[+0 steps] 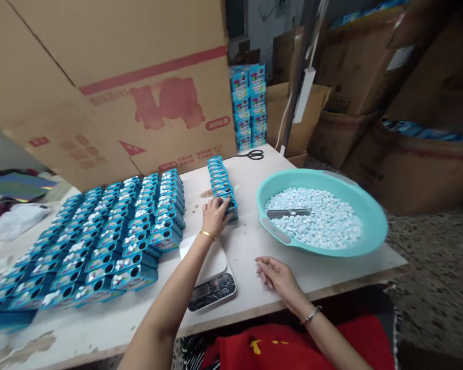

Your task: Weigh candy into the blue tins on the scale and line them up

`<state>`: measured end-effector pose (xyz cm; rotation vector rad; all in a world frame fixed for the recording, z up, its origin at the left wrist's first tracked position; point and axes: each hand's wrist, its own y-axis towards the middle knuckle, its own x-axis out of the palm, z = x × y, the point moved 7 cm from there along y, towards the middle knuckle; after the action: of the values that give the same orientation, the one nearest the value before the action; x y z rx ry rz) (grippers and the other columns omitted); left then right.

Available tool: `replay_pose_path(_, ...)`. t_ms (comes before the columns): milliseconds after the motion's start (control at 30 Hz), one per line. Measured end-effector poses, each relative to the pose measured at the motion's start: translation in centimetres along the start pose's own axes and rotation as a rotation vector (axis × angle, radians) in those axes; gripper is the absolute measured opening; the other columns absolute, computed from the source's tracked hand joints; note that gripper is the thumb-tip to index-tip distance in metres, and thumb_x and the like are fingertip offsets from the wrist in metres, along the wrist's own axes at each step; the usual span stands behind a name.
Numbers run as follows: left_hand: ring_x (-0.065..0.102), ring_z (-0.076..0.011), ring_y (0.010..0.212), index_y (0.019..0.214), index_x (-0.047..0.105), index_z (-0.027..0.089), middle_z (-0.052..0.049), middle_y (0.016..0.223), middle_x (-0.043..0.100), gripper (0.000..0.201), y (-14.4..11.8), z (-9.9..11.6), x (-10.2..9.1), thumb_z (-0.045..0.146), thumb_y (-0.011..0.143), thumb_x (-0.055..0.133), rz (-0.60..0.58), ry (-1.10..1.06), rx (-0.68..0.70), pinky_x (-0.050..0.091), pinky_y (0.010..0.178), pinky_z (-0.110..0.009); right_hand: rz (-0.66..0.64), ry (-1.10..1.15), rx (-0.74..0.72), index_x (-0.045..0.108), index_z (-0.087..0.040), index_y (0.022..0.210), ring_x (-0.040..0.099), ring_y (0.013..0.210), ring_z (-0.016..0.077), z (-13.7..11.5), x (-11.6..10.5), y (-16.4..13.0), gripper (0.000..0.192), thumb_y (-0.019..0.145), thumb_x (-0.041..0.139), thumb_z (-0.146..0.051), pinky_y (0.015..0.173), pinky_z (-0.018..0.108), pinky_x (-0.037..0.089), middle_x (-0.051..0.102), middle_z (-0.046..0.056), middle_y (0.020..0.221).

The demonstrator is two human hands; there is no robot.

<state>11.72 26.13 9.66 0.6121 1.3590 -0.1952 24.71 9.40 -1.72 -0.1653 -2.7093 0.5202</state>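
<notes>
The left hand [215,216] has its fingers curled over the nearest box in a short row of small blue boxes [221,185], gripping that end box where the row runs back toward the table's far edge. The right hand [275,275] lies loose and holding nothing, fingers slightly bent, on the bare tabletop near the front edge. Between the two forearms sits a small white scale [210,275] with nothing on its plate, close to the front edge. Toward the right edge, a teal basin [370,216] holds a heap of pale candies [324,221] with a grey scoop [289,211] lying in them. Over the left half of the table [332,270], a big block of filled boxes [111,236] stands with white pieces showing in their openings. Judging by that, most boxes look filled, while the short row and the still well-stocked basin suggest more to go
</notes>
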Motion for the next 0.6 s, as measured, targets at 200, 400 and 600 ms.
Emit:
replay_pose_path(200, 0.045, -0.0281, 0.114, 0.118, 0.053, 0.019, -0.013, 0.123, 0.052, 0.041, -8.2, -5.0, -7.2, 0.043, 0.085, 0.053, 0.185, 0.141, -0.2, 0.032, 0.094, -0.042, -0.021, -0.024, 0.051, 0.062, -0.014, 0.083, 0.041, 0.044, 0.0053, 0.2, -0.1, -0.2, 0.05, 0.058, 0.075, -0.055, 0.04, 0.019, 0.025, 0.058, 0.001, 0.065)
replay_pose_path(400, 0.043, -0.0354, 0.116, 0.087, 0.063, 0.022, -0.014, 0.123, 0.052, 0.012, -13.7, -11.2, -8.3, 0.028, 0.076, 0.061, 0.051, 0.399, -0.304, 0.033, 0.092, -0.053, -0.049, -0.041, 0.034, 0.063, -0.015, 0.082, 0.04, 0.042, 0.0054, 0.4, 0.3, 0.2, 0.049, 0.06, 0.073, -0.057, 0.039, 0.02, 0.023, 0.057, 0.001, 0.064)
replay_pose_path(600, 0.051, -0.0288, 0.107, 0.082, 0.061, 0.023, -0.009, 0.112, 0.06, 0.01, -12.6, -9.3, -10.2, 0.023, 0.082, 0.051, 0.044, 0.408, -0.102, 0.033, 0.095, -0.05, -0.065, -0.049, 0.004, 0.062, -0.015, 0.083, 0.039, 0.042, 0.0044, 0.2, 0.2, 0.2, 0.044, 0.065, 0.071, -0.054, 0.04, 0.019, 0.022, 0.059, 0.001, 0.066)
